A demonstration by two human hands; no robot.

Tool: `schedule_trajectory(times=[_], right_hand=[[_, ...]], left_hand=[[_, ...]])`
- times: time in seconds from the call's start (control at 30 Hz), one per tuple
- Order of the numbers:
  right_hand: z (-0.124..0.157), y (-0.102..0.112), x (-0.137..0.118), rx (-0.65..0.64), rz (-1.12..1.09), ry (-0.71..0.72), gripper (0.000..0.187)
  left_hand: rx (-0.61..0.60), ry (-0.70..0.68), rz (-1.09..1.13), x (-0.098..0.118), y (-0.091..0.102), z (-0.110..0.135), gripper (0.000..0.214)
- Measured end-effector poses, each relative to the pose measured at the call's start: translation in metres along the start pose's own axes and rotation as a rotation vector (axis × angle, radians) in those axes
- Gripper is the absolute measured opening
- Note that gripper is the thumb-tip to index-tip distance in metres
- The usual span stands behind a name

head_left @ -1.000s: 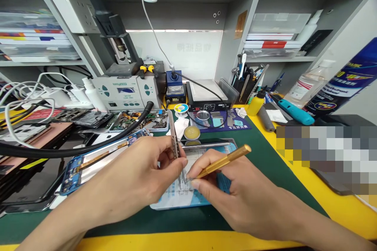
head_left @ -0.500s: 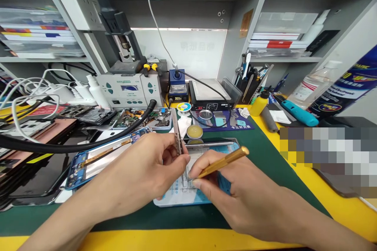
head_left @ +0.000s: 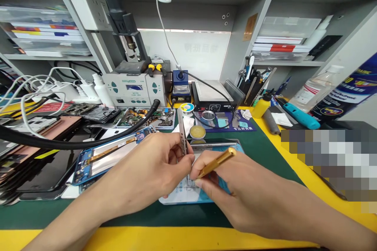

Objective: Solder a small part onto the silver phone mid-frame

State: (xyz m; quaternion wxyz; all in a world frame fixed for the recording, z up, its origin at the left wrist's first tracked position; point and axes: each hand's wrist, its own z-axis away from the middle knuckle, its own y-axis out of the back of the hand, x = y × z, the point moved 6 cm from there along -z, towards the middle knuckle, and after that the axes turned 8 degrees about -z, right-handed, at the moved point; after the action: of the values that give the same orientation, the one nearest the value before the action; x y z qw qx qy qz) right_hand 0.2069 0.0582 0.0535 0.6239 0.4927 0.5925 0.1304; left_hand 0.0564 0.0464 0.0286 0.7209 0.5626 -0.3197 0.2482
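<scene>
Currently: left hand (head_left: 153,172) is pinching tweezers (head_left: 183,135); right hand (head_left: 235,194) is gripping a brass tool (head_left: 218,162); both tips are meeting over the opened phone (head_left: 184,196) beneath the fingers; a slipping tip could be scratching its parts.

This is an electronics repair workshop, set up for phones. A hot-air rework station (head_left: 134,88), a soldering station (head_left: 180,91) with a lit readout and a heating plate (head_left: 210,95) line the back of a green work mat (head_left: 260,157). Circuit boards (head_left: 147,117), a stripped phone frame (head_left: 108,156), solder wire (head_left: 187,107) and a flux tin (head_left: 197,131) lie about. Fine tweezers (head_left: 183,137) and a brass-coloured tool (head_left: 218,161) meet over an opened phone (head_left: 182,194), and a holder of hand tools (head_left: 252,82) stands below shelves (head_left: 44,53) of boxes
</scene>
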Motion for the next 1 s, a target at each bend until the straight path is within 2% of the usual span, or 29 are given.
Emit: schedule_trajectory(times=[0.13,0.3,0.43,0.53,0.77,1.0], right_hand=[[-0.002,0.003,0.003,-0.009,-0.047,-0.019,0.016],[0.002,0.009,0.02,0.068,-0.268,-0.19,0.009],[0.005,0.011,0.026,0.075,-0.421,-0.231,0.013],[0.007,0.01,0.028,0.076,-0.397,-0.23,0.016],[0.008,0.015,0.025,0.211,-0.373,-0.145,0.012],[0.007,0.01,0.022,0.216,-0.296,-0.155,0.008]], left_hand=[[0.008,-0.038,-0.005,0.0,0.001,0.0,0.014],[0.013,-0.047,-0.074,-0.004,0.003,0.004,0.023],[0.023,-0.007,-0.123,-0.011,0.005,0.006,0.029],[-0.002,0.015,-0.119,-0.012,0.004,0.006,0.033],[-0.016,0.035,-0.036,-0.008,0.002,0.001,0.036],[-0.027,0.059,0.011,-0.011,-0.002,-0.001,0.037]])
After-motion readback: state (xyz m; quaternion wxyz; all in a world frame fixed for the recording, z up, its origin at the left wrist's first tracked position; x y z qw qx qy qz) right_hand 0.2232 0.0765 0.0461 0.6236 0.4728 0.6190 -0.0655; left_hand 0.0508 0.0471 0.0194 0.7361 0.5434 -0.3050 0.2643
